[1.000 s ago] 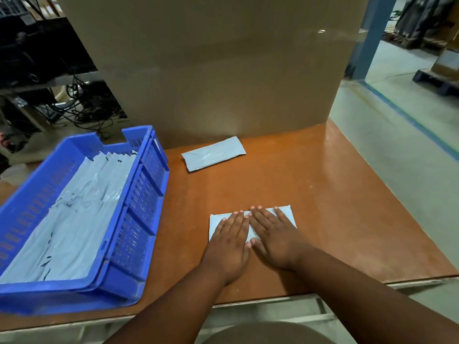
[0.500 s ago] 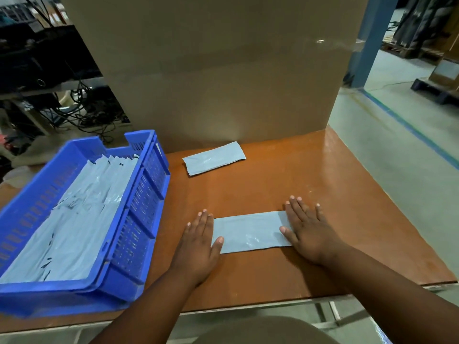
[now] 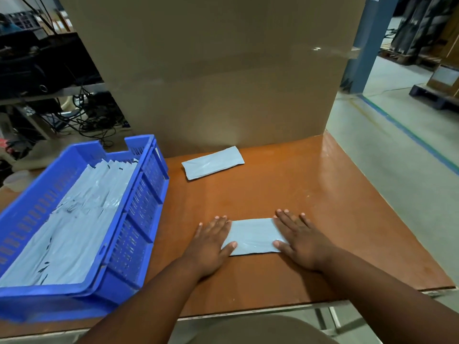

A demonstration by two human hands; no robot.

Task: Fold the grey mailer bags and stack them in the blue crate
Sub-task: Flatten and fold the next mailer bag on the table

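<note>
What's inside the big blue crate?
The blue crate holds grey mailer bags, overlapping in a layer that covers its floor. Whatever lies under that top layer, and how many bags there are, cannot be seen.

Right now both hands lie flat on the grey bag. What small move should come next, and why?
Probably pinch the folded mailer bag with the left hand and lift it toward the blue crate: it already lies flat and creased, and both hands, the right hand too, only press its ends.
</note>
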